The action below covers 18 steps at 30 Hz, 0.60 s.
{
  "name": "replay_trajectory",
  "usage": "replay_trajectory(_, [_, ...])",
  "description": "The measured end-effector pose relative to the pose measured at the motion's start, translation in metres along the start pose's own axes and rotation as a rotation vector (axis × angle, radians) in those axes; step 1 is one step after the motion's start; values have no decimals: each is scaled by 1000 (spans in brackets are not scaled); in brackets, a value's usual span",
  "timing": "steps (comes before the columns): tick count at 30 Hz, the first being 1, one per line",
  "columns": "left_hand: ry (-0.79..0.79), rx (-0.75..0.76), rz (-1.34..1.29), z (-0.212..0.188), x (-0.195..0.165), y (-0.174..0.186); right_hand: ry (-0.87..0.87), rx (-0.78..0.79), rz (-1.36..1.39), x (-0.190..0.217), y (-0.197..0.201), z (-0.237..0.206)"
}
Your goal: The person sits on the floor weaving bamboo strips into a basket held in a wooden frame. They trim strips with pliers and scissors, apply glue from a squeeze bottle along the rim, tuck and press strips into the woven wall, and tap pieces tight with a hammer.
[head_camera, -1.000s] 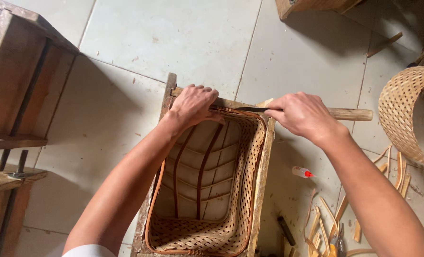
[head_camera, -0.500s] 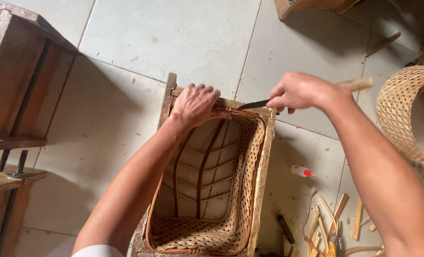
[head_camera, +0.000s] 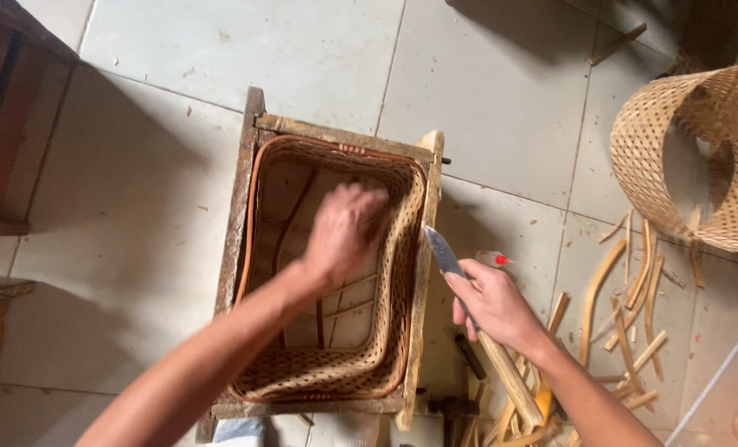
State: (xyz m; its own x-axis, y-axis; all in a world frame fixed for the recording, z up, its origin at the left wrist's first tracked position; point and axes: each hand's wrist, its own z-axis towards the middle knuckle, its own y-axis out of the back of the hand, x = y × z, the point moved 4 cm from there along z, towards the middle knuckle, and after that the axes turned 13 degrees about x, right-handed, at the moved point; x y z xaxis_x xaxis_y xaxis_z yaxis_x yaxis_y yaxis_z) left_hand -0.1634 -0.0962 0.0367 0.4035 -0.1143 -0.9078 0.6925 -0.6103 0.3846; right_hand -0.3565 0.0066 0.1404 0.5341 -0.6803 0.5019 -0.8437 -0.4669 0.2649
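Observation:
A rectangular woven basket [head_camera: 398, 273] with a brown cane rim sits inside a wooden frame [head_camera: 241, 199] on the tiled floor. My left hand [head_camera: 344, 232] hovers over the basket's opening, fingers curled, blurred by motion, with nothing visible in it. My right hand [head_camera: 493, 306] is to the right of the frame, gripped around the wooden handle of a knife [head_camera: 445, 252]. The grey blade points up and away, close to the frame's right edge.
A round open-weave basket [head_camera: 700, 157] lies on its side at the right. Cut cane strips [head_camera: 634, 298] litter the floor by my right arm, with a small red-tipped object [head_camera: 495, 259]. Dark wooden furniture [head_camera: 4, 124] stands at the left.
Both hands have left the basket's far rim. The left hand came back over the opening, and the right hand drew the knife back to the frame's right side.

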Motion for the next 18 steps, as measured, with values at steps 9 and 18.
replay_trajectory(9, [295,145,-404,-52,-7,-86,-159,56,-342,33,1,21])
replay_trajectory(18, [203,183,-534,-56,3,-90,103,-46,-112,-19,-21,20])
